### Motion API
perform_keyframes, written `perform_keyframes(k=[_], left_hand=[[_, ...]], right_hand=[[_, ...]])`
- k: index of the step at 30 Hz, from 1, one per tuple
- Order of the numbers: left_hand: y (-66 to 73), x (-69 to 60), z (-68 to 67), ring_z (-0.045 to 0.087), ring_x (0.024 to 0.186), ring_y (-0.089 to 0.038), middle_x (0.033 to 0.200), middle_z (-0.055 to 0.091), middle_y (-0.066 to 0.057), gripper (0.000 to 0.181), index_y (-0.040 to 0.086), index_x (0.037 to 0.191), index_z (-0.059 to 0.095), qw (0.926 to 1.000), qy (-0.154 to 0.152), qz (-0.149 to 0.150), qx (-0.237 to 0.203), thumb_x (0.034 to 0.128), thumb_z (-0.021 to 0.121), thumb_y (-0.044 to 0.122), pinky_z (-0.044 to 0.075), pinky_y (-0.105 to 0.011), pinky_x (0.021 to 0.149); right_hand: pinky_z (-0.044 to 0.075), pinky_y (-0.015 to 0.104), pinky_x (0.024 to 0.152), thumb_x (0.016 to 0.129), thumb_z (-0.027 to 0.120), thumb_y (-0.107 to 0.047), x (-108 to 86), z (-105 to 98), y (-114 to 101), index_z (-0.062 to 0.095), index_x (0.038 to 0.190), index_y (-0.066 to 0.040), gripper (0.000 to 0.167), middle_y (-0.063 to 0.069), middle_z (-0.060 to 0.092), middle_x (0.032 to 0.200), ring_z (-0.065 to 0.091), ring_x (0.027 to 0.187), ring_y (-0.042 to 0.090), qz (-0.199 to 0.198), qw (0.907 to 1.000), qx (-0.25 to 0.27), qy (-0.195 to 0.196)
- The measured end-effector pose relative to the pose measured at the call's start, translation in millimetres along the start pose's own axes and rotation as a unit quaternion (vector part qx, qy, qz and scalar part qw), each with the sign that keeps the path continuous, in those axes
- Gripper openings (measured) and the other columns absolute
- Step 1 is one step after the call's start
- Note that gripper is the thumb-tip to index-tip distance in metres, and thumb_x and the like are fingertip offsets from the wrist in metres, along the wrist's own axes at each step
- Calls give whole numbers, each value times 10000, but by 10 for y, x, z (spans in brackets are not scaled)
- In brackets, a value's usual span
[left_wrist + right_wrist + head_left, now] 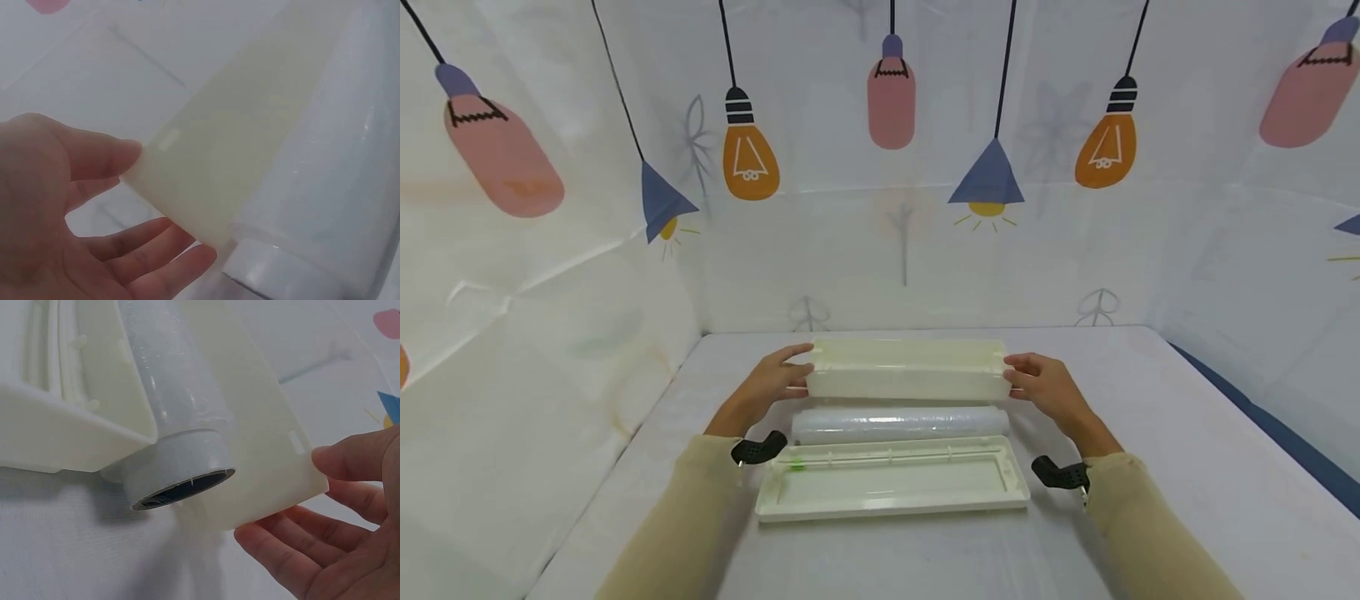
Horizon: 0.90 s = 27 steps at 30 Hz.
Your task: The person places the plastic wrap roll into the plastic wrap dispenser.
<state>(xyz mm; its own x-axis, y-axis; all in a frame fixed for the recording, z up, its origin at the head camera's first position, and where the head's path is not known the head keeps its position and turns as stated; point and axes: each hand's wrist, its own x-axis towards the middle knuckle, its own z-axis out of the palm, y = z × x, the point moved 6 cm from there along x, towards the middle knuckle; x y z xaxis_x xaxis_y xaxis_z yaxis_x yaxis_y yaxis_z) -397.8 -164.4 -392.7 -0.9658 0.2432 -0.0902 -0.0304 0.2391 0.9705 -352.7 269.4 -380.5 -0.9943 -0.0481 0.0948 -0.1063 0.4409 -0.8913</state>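
A long cream plastic box [910, 371] lies across the far part of the table. My left hand [771, 385] holds its left end; in the left wrist view the thumb is at one corner and other fingertips [203, 253] touch the end edge. At the opposite end, my right hand [1047, 385] grips the box in the same way, thumb and fingers spread around the end. A roll of cling film [901, 424] lies just in front of the box, its hollow core showing in the right wrist view. Nearer still is a shallow cream lid [891, 483] with a rail and a small green piece.
A white cloth covers the table [880, 558]. Sheets printed with hanging lamps form the back wall [850, 258] and both sides. Black wrist straps [760, 448] sit at both cuffs. A dark blue strip [1270, 417] runs along the right table edge.
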Motion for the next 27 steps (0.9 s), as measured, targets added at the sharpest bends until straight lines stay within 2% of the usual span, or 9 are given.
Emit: perform_keyframes(k=[3,12,18,27], left_hand=[[-7,-8,4,638,1102,-347,1352,544,-252,580,110,1559,364,9999,-14,106,-62,1030,590,186,505,-470,994],[-122,-112,-39,621,1159,-355,1390,521,-252,586,124,1567,344,10000,-10,41,-55,1036,580,197,471,-495,1032],[-219,-91,-42,646,1128,-330,1388,525,-242,581,122,1560,355,9999,-36,-10,-162,1031,585,191,512,-454,987],[-222,-81,-42,657,1108,-326,1356,541,-261,582,98,1558,355,9996,-48,72,-283,1031,589,178,532,-430,960]], right_hand=[[567,383,891,1028,584,-150,-18,18,3,518,1375,93,429,306,545,1358,594,1177,417,-29,10000,27,49],[579,346,861,1011,602,-133,2,117,52,559,1329,97,395,291,566,1337,605,1151,361,-47,9998,76,182],[567,372,894,1023,590,-140,3,137,79,545,1346,91,400,293,549,1362,591,1186,398,81,9998,-59,165],[559,402,911,1030,582,-149,-20,131,76,536,1356,89,406,288,554,1356,606,1170,396,166,9996,-68,200]])
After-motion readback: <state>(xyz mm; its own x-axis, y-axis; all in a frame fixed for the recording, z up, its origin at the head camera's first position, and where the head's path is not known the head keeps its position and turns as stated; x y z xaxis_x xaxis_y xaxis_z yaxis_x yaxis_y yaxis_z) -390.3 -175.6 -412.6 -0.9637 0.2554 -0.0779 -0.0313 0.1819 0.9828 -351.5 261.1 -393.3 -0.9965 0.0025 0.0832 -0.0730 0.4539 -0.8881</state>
